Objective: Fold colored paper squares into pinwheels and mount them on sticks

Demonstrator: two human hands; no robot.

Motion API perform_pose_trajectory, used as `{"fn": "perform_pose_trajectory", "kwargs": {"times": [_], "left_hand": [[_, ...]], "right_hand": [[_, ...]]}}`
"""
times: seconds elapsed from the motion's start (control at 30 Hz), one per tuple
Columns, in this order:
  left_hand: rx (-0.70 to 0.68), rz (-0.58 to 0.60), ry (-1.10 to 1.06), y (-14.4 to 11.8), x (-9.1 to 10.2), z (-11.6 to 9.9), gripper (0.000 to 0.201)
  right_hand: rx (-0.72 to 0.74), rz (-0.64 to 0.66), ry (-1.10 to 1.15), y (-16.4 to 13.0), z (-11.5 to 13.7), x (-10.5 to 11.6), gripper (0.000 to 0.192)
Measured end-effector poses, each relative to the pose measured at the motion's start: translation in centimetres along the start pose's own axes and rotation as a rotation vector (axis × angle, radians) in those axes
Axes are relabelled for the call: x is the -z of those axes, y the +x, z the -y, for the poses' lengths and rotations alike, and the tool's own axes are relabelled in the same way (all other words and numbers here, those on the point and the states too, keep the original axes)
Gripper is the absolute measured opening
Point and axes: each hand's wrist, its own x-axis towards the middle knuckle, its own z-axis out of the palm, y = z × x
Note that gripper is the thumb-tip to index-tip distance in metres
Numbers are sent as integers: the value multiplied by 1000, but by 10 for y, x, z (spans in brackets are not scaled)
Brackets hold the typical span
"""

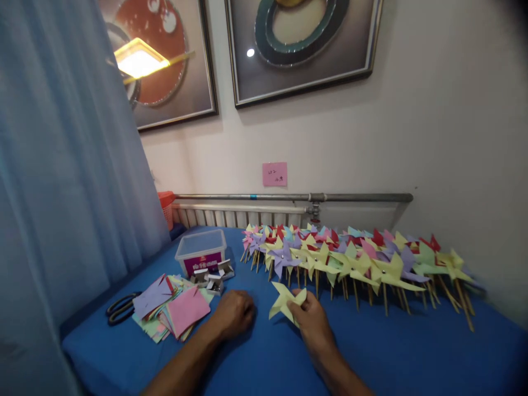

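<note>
Between the thumb and fingers of my right hand (315, 324) is a pale yellow paper pinwheel (282, 302), its blades folded in and no stick visible on it. My left hand (236, 312) rests on the blue cloth with the fingers curled closed; whatever they may hold is hidden. Just beyond that hand lie small open boxes (214, 283), their contents too small to make out. A pile of coloured paper squares (187, 311), some with cut slits, spreads to its left. Black-handled scissors (122, 308) lie beside the pile, partly under the paper.
Many finished pinwheels on sticks (325, 258) lie massed along the back and right of the blue-covered table (264, 363). A clear plastic tub (202, 250) stands behind the boxes. A blue curtain (78, 165) hangs at the left; a metal pipe (363, 197) runs along the wall.
</note>
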Motion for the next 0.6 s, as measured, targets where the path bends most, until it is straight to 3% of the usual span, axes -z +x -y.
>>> {"fn": "perform_pose_trajectory", "kwargs": {"times": [0.1, 0.2, 0.27, 0.4, 0.6], "left_hand": [[18, -16, -177, 0, 2, 8, 22], [88, -105, -260, -5, 3, 16, 23], [83, -152, -240, -11, 1, 16, 23], [-67, -190, -136, -20, -6, 10, 25], [-108, -148, -13, -20, -10, 8, 25]], "right_hand": [[-20, -30, 17, 0, -1, 0, 41], [-28, -33, 38, 0, -1, 0, 42], [-20, -28, 40, 0, -2, 0, 41], [-11, -20, 17, 0, -3, 0, 39], [-12, -21, -4, 0, -4, 1, 39]]}}
